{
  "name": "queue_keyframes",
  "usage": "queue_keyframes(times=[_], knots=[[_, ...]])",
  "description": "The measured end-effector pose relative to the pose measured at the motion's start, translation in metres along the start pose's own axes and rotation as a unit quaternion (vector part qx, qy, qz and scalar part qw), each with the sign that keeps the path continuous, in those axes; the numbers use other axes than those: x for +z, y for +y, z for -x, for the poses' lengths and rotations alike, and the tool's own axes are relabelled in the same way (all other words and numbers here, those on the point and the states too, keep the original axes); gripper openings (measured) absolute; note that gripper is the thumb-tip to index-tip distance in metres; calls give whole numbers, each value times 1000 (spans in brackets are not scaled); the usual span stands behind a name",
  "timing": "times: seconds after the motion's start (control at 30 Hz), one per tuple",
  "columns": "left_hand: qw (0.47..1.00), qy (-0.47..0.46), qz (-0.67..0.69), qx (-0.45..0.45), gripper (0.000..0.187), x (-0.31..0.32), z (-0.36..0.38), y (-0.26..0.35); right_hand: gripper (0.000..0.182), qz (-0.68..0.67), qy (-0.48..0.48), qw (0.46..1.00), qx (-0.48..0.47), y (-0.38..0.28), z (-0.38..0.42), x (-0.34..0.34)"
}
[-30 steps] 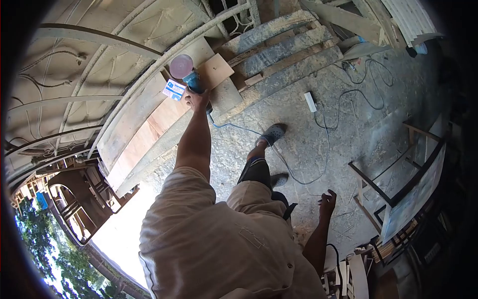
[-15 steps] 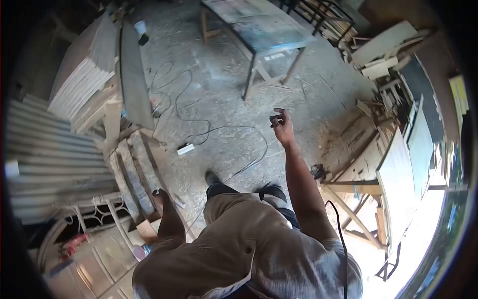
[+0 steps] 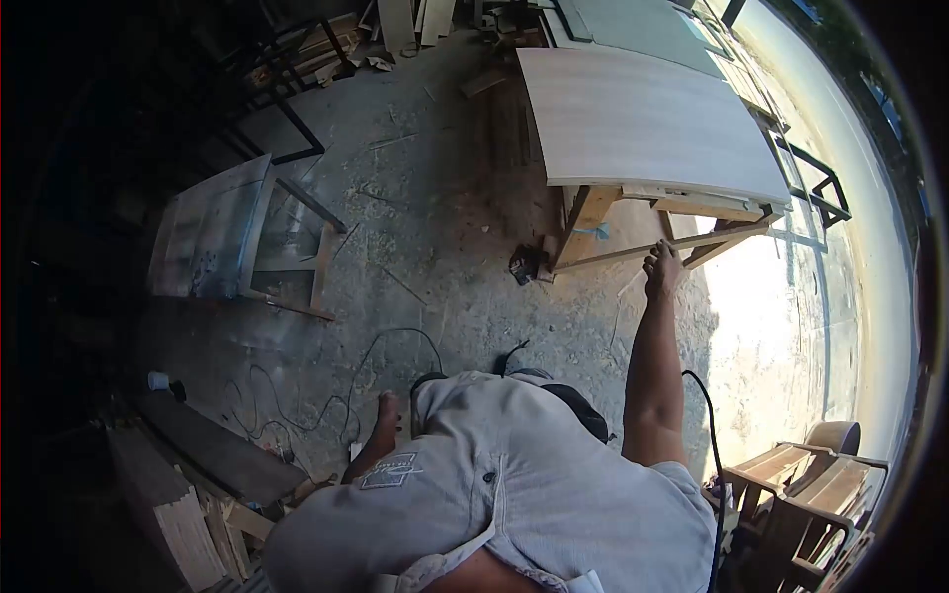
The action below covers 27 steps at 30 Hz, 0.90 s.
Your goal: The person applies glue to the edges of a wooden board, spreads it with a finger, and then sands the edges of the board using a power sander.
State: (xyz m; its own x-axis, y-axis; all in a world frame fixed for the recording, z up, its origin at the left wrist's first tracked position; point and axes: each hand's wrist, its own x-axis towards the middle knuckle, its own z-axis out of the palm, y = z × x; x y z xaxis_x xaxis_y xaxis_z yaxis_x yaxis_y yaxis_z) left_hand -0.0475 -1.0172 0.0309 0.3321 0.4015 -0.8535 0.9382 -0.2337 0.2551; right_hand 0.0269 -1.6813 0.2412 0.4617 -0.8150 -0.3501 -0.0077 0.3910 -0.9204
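Right hand (image 3: pixel 662 269) is stretched out ahead, arm straight, reaching toward the wooden trestle frame (image 3: pixel 682 237) under the large pale flat wooden panel (image 3: pixel 643 119). The hand sits just at the thin diagonal wooden brace (image 3: pixel 633 252) of that frame; the fingers look loosely curled, and whether they pinch anything I cannot tell. Left hand (image 3: pixel 388 405) hangs low beside the body, above the dusty concrete floor (image 3: pixel 435 227), its fingers too small and shadowed to read. The pale panel lies flat on the trestle, upper right, in bright sun. A small dark power tool (image 3: pixel 522 265) rests on the floor by the trestle leg. A black cable (image 3: pixel 366 366) loops across the floor near the left hand. A grey-topped counter (image 3: pixel 213 232) stands well apart on the left.
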Motion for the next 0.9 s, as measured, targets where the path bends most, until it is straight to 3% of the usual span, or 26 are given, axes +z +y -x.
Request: queue_keyframes(times=[0.07, 0.2, 0.27, 0.33, 0.53, 0.6, 0.73, 0.9], knots=[[998, -49, -9, 41, 54, 41, 25, 48, 24, -35, 65, 997, -5, -16, -16, -11], [953, -256, 8, 162, 60, 100, 52, 172, 23, -88, 45, 995, 3, -17, -60, 10], [918, -332, 106, 189, 57, 104, 103, 273, 22, -67, 36, 997, 13, -15, -82, 29], [895, -340, 82, 276, 55, 127, 113, 355, 22, -74, -6, 997, 5, -18, -103, 37], [856, -373, 16, 358, 55, 235, 143, 543, 23, -78, 40, 996, 7, -53, -160, 23], [848, -374, -9, 376, 57, 268, 158, 575, 24, -77, 66, 995, -2, -66, -182, 6], [901, -249, 1, 354, 77, 347, 176, 639, 30, -81, 116, 990, -19, -76, -247, -44], [897, -317, 85, 297, 76, 395, 140, 672, 43, -13, 162, 985, 52, -95, -310, -68]])
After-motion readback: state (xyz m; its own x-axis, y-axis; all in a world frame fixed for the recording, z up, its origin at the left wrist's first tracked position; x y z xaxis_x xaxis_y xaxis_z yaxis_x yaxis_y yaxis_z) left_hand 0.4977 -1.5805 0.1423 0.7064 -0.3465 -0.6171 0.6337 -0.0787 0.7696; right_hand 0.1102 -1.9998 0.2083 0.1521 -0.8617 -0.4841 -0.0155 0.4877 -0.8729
